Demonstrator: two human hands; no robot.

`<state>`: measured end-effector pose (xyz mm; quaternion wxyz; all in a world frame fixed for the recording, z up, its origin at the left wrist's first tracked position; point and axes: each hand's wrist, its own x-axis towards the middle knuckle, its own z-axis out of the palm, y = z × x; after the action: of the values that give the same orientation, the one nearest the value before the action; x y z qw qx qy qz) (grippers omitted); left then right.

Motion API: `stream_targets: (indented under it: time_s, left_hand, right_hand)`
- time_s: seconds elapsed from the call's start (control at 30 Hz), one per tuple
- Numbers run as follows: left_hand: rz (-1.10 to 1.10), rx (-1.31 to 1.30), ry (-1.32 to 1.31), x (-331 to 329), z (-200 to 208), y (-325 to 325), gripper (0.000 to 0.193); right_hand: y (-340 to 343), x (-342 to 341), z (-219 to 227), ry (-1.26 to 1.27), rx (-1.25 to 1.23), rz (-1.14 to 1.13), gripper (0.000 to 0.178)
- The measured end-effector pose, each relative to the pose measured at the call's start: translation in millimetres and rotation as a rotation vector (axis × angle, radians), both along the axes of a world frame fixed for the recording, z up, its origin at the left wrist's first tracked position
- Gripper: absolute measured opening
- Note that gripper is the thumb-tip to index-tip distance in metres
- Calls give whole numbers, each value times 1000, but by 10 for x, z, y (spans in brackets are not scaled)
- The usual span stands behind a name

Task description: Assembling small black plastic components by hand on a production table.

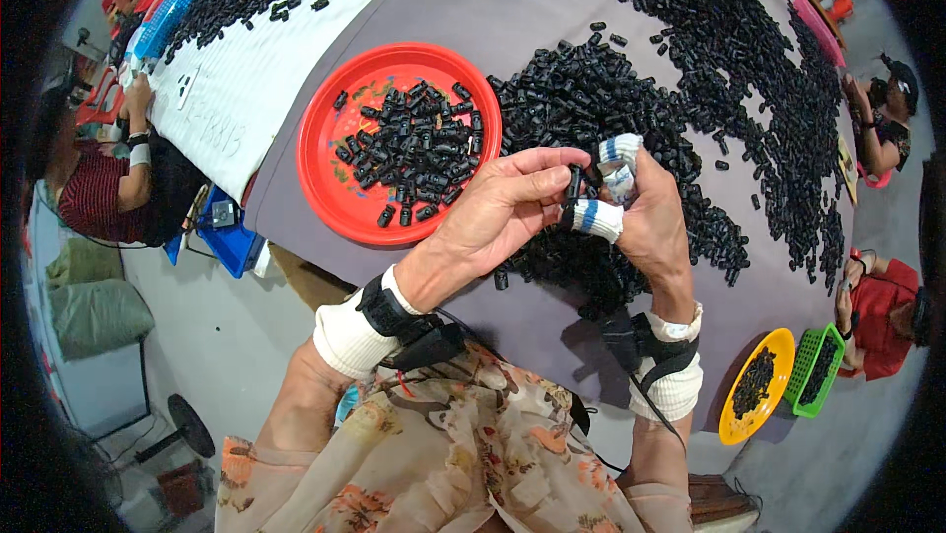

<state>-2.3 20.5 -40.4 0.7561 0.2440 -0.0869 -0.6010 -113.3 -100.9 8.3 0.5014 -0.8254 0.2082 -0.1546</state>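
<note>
In front of my body, my left hand [503,200] is closed, thumb and fingertips pinching a small black plastic piece [574,181] shaped like a short cylinder. Close against it, my right hand [658,218] has bent fingers, with white and blue-striped cloth wraps [597,220] around the thumb and a finger. One wrapped fingertip meets the lower end of the piece; what else the right fingers hold is hidden. Under and behind both hands spreads a heap of similar black pieces [581,90]. To the left, a round red tray [313,154] holds many more of them.
Grey cloth [434,11] covers the table, with a second black heap [729,50] at the far right. A yellow tray [781,344] and a green basket [796,387] stand at the right edge. Other people sit at the left and right. A blue bin [229,242] is lower left.
</note>
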Motion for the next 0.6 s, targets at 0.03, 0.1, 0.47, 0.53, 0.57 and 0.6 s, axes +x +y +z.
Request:
stream_targets:
  time_s: [0.03,0.1,0.47,0.53,0.57,0.6]
  left_hand:
    - [9,10,-20,8,3,23,28]
    - [12,25,-39,-3,24,21,27]
    - [30,34,-115,-29,86,23,21]
    - [24,26,-112,-27,93,29,21]
    - [21,17,-110,-26,95,30,21]
    - [20,18,-111,-28,98,28,21]
  right_hand:
    - [2,11,7,9,-23,28,39]
    - [-26,15,-29,19,-18,60,38]
    - [-68,69,22,106,-119,175,41]
    - [-67,68,33,128,-129,190,42]
    - [-68,65,27,128,-128,190,42]
    - [-70,60,16,128,-134,193,42]
